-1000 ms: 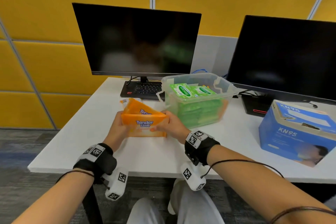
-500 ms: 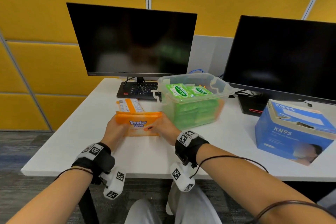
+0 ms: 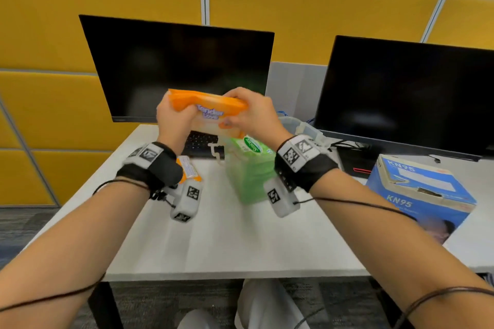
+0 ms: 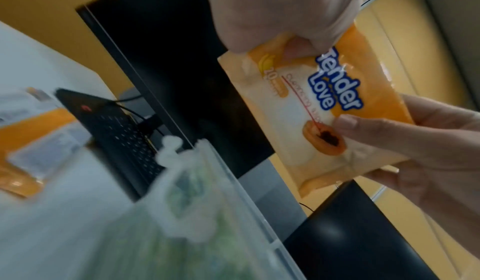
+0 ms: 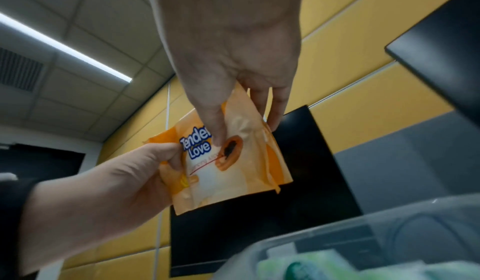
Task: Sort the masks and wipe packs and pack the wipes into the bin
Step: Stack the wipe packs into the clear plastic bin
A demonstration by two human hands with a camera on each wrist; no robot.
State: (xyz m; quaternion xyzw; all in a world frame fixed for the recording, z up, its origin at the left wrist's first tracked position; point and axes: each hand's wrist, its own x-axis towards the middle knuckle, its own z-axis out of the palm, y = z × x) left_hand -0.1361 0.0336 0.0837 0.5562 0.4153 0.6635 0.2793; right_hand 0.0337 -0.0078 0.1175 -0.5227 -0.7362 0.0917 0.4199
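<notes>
Both hands hold one orange "Tender Love" wipe pack (image 3: 211,111) in the air, above the left end of the clear bin (image 3: 303,127). My left hand (image 3: 175,117) grips the pack's left end, thumb on its face (image 4: 296,48). My right hand (image 3: 242,115) pinches the right end, thumb on the front of the pack (image 5: 228,167) and fingers behind. The bin holds green wipe packs (image 3: 250,165). A second orange pack (image 3: 188,168) lies on the table to the left of the bin. A blue KN95 mask box (image 3: 417,192) stands at the right.
Two dark monitors (image 3: 181,72) stand at the back of the white table (image 3: 227,243), with a black keyboard (image 3: 200,143) under the left one. Cables and a small black device (image 3: 352,163) lie behind the bin. Yellow wall panels stand behind.
Both hands have raised the orange pack from the table, up and to the right, to above the bin. The second orange pack has stayed on the table.
</notes>
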